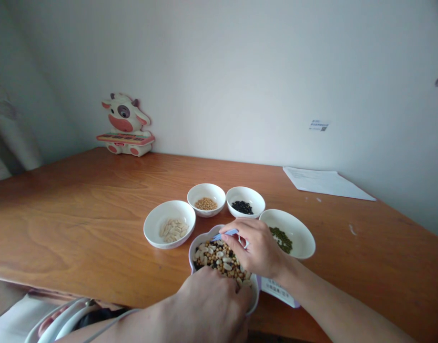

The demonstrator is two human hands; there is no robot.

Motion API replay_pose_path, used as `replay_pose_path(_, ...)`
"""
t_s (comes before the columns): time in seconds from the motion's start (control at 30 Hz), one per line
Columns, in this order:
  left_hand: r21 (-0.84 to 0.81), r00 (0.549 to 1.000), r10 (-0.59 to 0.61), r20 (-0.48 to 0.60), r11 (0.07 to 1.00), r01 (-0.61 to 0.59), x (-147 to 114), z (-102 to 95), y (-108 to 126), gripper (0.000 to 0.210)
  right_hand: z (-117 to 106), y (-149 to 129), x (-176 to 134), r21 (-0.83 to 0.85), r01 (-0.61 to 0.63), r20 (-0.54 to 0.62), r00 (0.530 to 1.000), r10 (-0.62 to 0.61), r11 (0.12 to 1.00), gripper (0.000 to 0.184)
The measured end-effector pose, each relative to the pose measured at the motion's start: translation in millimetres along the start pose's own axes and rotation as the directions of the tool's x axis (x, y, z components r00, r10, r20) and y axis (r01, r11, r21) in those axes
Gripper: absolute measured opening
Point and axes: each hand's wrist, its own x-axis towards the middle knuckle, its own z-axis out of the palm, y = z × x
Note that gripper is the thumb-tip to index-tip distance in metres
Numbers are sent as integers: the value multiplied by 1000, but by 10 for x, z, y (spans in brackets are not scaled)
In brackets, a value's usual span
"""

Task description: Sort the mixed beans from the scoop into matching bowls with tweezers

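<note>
A pair of light-blue plastic tweezers is pinched in my right hand. Their tips point left, over a scalloped white bowl with a lilac rim. In this bowl lies a mix of pale seeds or split peanuts, yellow soybeans and black beans. My left hand reaches into the near side of the same bowl, its fingers curled down; the fingertips and anything in them are hidden. A white label with printed text sticks out at the bowl's right side, partly beneath my right wrist.
Around the bowl stand white bowls holding pale seeds, soybeans, black beans and green beans. A toy cow keyboard is at the back left of the wooden table. Papers lie by the wall.
</note>
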Motion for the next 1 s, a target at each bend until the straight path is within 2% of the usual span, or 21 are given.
replay_pose_path(0.3,12,1000,1,-19,1000,-1,7,28,1,19,6,-3,16,2,10,-2,1000,-10,1000,13)
replay_pose_path(0.5,10,999,10,-30,1000,-10,-14,48,-2,18,2,-22,22,3,27,-47,999,-27,1000,12)
replay_pose_path(0.73,-33,999,-26,24,999,27,-11,-77,-25,18,-48,-68,37,27,7,-179,984,-2,1000,11)
replay_pose_path(0.9,-71,996,-82,43,994,85,-16,-108,-63,16,-69,-81,69,-20,-88,-346,935,76,996,10)
replay_pose_path(1.0,-69,994,-99,46,992,102,-17,-94,-86,19,-34,-38,120,-26,-149,-387,913,128,988,11)
